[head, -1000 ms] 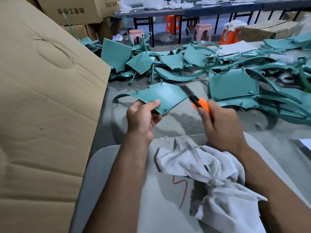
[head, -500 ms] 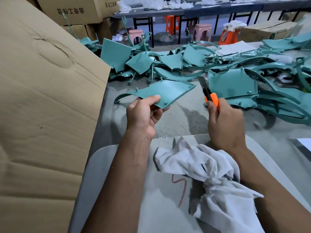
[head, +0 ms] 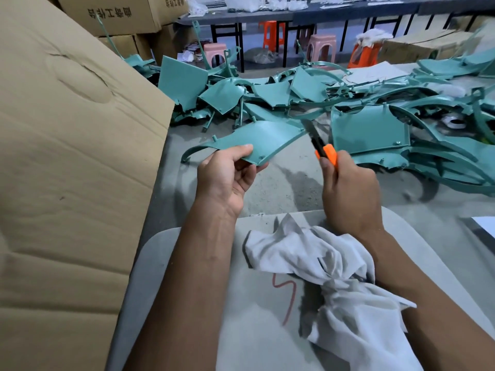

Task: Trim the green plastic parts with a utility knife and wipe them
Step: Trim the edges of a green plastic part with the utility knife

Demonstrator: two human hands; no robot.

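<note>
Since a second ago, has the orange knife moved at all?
Yes. The utility knife in the right hand has swung right, off the held green part, toward the flat green panel lying on the table; its blade tip is now near that part's right corner.

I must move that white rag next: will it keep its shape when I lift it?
Probably not: the rag lies crumpled in soft folds, so it should droop. It looks thin, so likely light. Unlikely to slide or roll.

The right hand [head: 348, 191] hid most of the utility knife [head: 322, 148] handle. The cardboard box [head: 67, 183] and white rag [head: 348, 303] ran past the frame edges. The knife's blade tip was too blurred to tell.
</note>
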